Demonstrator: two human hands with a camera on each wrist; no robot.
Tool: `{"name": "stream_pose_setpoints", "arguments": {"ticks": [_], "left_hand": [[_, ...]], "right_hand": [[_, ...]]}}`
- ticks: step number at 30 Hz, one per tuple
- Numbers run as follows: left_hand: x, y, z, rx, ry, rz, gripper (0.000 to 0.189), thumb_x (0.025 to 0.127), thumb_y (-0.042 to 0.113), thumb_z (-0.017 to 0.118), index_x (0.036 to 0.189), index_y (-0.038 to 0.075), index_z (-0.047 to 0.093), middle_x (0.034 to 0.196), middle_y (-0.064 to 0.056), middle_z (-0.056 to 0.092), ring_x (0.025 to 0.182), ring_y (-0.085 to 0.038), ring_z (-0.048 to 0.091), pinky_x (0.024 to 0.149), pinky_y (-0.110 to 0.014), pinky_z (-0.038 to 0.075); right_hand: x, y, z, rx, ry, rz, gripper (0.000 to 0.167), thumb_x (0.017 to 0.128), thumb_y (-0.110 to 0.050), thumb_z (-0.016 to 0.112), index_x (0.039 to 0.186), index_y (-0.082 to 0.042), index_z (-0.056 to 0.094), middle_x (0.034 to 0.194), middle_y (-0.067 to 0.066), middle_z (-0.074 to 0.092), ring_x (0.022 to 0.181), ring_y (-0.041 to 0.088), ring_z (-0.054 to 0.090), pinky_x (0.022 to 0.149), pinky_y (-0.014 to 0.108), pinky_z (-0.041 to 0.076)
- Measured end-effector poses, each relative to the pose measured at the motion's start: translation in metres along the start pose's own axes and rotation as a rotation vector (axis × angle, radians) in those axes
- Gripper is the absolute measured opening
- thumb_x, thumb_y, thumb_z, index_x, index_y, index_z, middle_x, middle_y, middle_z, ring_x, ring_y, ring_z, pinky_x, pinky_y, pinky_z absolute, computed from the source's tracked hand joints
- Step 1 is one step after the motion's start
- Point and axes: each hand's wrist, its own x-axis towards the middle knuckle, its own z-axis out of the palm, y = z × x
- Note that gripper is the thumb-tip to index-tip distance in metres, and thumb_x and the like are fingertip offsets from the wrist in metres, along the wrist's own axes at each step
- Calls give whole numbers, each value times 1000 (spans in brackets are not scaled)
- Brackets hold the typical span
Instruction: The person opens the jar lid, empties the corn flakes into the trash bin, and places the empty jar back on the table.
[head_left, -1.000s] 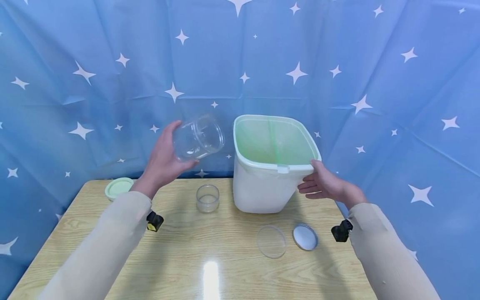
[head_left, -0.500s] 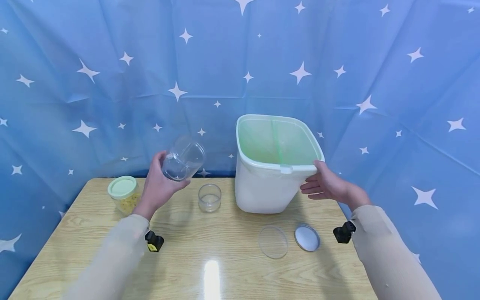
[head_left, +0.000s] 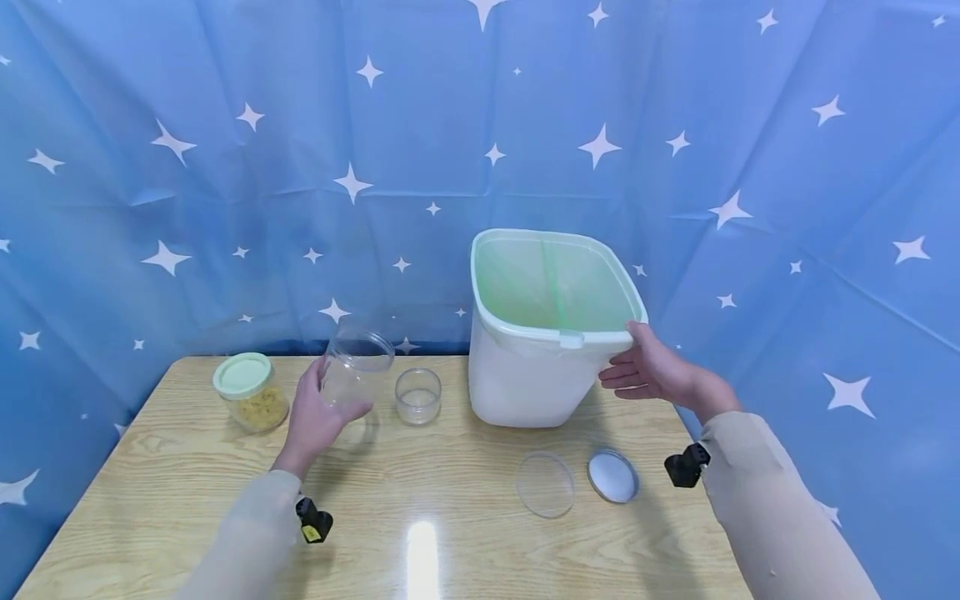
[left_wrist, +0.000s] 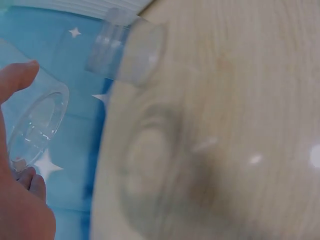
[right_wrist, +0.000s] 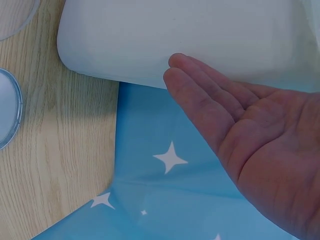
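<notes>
The left hand (head_left: pixel 318 423) grips a clear jar (head_left: pixel 358 365). The right hand (head_left: pixel 663 373) holds a bin (head_left: pixel 517 379) at its near right rim.

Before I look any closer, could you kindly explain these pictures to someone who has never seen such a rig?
There is no robot here, just a person working bare-handed. The head view is filmed from the person's head, looking forward and down; the two wrist views are filmed from each wrist. The left hand holds a large clear jar; the right hand touches the rim of a white bin that is green inside. On the wooden table are a green-lidded jar of something yellow, a small clear container, a clear disc and a round greyish lid. Behind hangs a blue cloth with white stars.
</notes>
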Motion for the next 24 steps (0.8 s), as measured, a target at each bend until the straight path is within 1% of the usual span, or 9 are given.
{"name": "stream_pose_setpoints", "arguments": {"ticks": [3, 6, 11, 15, 19, 21, 24], "left_hand": [[-4, -10, 2, -25, -2, -51, 118, 75, 44, 82, 157, 13, 5, 162, -17, 16, 147, -39, 21, 116, -59, 26], [-7, -16, 3, -39, 4, -87, 118, 74, 49, 81, 157, 14, 6, 162, -15, 17, 148, -39, 20, 116, -60, 26], [-9, -22, 6, 1, 17, -122, 117, 73, 49, 82, 156, 8, 10, 160, -19, 22, 146, -40, 24, 117, -58, 27], [-11, -25, 9, 23, -14, -165, 116, 75, 47, 81, 155, 4, 9, 159, -24, 21, 145, -41, 25, 117, -57, 27], [-12, -29, 13, 22, -44, -200, 118, 75, 49, 80, 155, 4, 6, 160, -25, 17, 146, -42, 22, 118, -56, 25], [-11, -31, 16, 15, -49, -215, 120, 74, 50, 80, 155, 3, 5, 160, -25, 16, 147, -42, 21, 119, -56, 25], [-10, -35, 21, -2, -44, -225, 120, 73, 50, 81, 154, 1, 7, 157, -26, 20, 145, -42, 24, 118, -56, 26]], "right_hand": [[1, 0, 0, 2, 0, 1, 94, 95, -69, 2, 149, 3, 26, 147, 35, 38, 134, 43, 45, 110, 50, 42], [1, 0, 0, 3, 1, 6, 94, 94, -71, 3, 150, 1, 26, 148, 35, 37, 134, 42, 46, 110, 50, 42], [0, 0, 1, 4, -3, -1, 92, 96, -67, 0, 150, 3, 24, 147, 36, 36, 135, 45, 43, 111, 52, 41], [-1, -1, 1, 5, 2, 1, 92, 96, -67, 0, 149, 4, 25, 146, 36, 38, 134, 45, 44, 111, 52, 41], [-2, -1, 1, -4, 5, 1, 93, 96, -67, 0, 149, 5, 25, 146, 36, 38, 133, 44, 46, 111, 52, 41], [-2, -1, 1, -3, 6, 0, 92, 96, -66, 0, 149, 4, 26, 146, 36, 37, 133, 44, 46, 111, 52, 41], [-3, -2, 2, -1, 11, -1, 91, 96, -65, 0, 149, 4, 26, 146, 36, 37, 133, 43, 47, 111, 52, 41]]}}
